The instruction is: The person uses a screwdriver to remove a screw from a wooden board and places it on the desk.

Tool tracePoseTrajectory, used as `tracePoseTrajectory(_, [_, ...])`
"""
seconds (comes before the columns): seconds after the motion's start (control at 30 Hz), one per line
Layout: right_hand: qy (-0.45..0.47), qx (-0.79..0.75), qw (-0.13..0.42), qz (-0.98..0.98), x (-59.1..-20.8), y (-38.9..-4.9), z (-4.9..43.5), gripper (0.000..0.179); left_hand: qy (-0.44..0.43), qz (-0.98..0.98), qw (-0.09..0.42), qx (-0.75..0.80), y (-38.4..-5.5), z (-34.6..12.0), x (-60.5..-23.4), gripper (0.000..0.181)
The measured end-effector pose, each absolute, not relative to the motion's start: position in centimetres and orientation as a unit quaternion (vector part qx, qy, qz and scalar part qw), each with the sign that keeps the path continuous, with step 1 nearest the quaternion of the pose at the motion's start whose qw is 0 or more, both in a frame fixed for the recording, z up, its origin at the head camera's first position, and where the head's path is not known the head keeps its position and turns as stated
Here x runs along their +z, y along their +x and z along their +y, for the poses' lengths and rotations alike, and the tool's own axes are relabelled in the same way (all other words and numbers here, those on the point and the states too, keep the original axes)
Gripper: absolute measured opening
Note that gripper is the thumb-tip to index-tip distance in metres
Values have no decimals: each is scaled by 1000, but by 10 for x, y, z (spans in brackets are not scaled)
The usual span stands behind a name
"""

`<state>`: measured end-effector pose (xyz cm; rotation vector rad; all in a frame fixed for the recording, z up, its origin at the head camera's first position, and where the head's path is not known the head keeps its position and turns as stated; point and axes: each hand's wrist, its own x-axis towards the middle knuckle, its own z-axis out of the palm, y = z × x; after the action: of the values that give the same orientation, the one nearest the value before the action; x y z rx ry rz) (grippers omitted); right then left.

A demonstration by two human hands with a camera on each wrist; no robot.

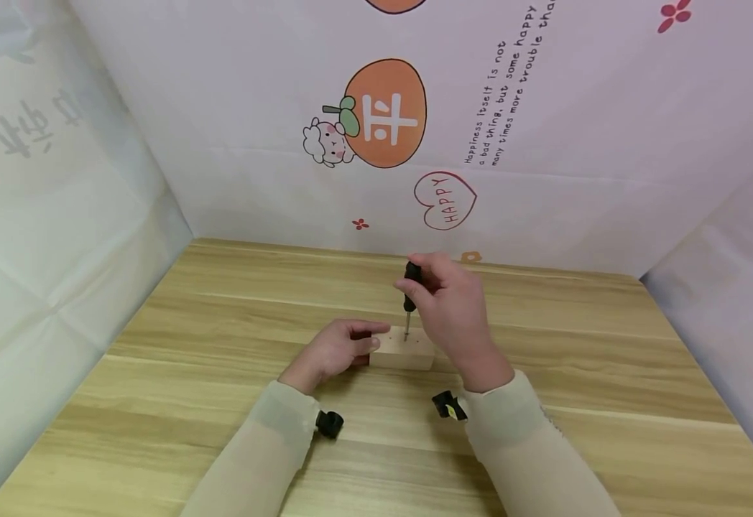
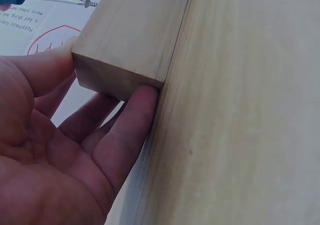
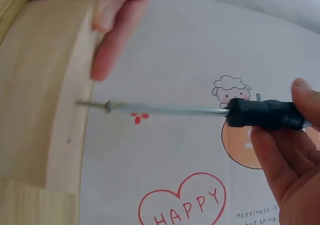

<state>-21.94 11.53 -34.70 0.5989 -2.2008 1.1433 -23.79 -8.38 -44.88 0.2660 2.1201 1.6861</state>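
Observation:
A pale wooden block lies on the table, with small holes in its top face. At the block's left end, my left hand steadies it between thumb and fingers. My right hand grips the black handle of a screwdriver above the block, its shaft pointing down. A screw sits at the screwdriver's tip, in line with the shaft. Its threaded end meets the top face of the block, most of the thread still showing in the right wrist view. The left wrist view shows the block's end against the fingers.
The wood-grain table extends around the block on all sides. Behind it rises a white printed backdrop, with more white sheeting at left and right. Black wrist mounts stick out from both cuffs near the table.

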Motion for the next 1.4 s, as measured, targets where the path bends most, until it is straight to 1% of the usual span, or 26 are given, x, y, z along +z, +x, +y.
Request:
tracePoseTrajectory(0.07, [217, 436, 275, -829, -345, -219, 116, 28, 95, 761, 209, 606, -238, -83, -449, 30])
tracePoseTrajectory(0.27, [207, 467, 202, -836, -340, -218, 118, 23, 89, 761, 211, 607, -238, -84, -449, 29])
tracePoseTrajectory(0.37, [207, 474, 185, -836, -338, -220, 120, 22, 90, 761, 211, 607, -239, -83, -449, 29])
tracePoseTrajectory(0.43, [201, 475, 184, -837, -339, -222, 121, 23, 91, 761, 209, 608, -239, -83, -450, 29])
tracePoseTrajectory(0.53, [184, 458, 200, -847, -342, -223, 121, 27, 91, 761, 207, 608, -240, -83, -451, 29])
tracePoseTrajectory(0.63, [177, 423, 237, -857, -345, -222, 118, 35, 90, 761, 207, 608, -240, -83, -451, 29])
tracePoseTrajectory(0.73, [179, 404, 274, -854, -346, -221, 114, 40, 88, 761, 208, 608, -239, -83, -452, 29])
tracePoseTrajectory(0.8, [180, 402, 291, -849, -345, -221, 112, 40, 87, 761, 207, 609, -239, -83, -451, 29])
tracePoseTrajectory(0.87, [177, 415, 293, -843, -344, -221, 110, 35, 85, 762, 207, 608, -240, -83, -451, 28])
tracePoseTrajectory(0.97, [164, 445, 273, -837, -342, -221, 109, 29, 86, 762, 206, 608, -239, -83, -451, 28])
tracePoseTrajectory(1.1, [153, 475, 231, -836, -338, -219, 111, 26, 86, 761, 206, 608, -239, -83, -450, 28])
tracePoseTrajectory(1.3, [180, 510, 181, -822, -339, -224, 122, 20, 87, 763, 210, 605, -241, -83, -450, 29])
tracePoseTrajectory(1.4, [195, 521, 163, -815, -340, -227, 127, 21, 90, 765, 209, 602, -241, -83, -450, 29])
